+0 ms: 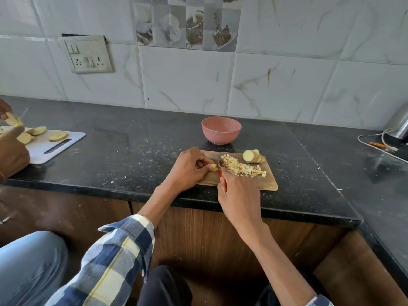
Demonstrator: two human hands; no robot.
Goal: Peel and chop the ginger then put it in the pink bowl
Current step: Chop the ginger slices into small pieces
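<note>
The ginger piece (213,167) being cut lies at the left end of the wooden cutting board (270,184), pinned there by the left hand (189,168), whose fingers (202,162) are curled over it with the tips tucked back, apparently to keep them clear of the blade. The right hand (239,195) grips the red-handled knife (223,176), fingers wrapped closed round the handle; the blade meets the ginger just right of the left hand. Diced ginger (240,167) lies in a band across the board's middle, and a stack of uncut slices (252,156) waits at the far right corner, kept apart from the cutting zone.

The pink bowl (221,130) stands just behind the board on the dark surface (132,155), appears to hold nothing, and is near enough for transfer. Chopping looks well advanced but unfinished.

The board's near edge sits close to the front edge of the surface, leaving little margin there. Open room lies to the left and right of the board. Far left, another person's hand (12,149) works at a white board (55,146), well apart.
</note>
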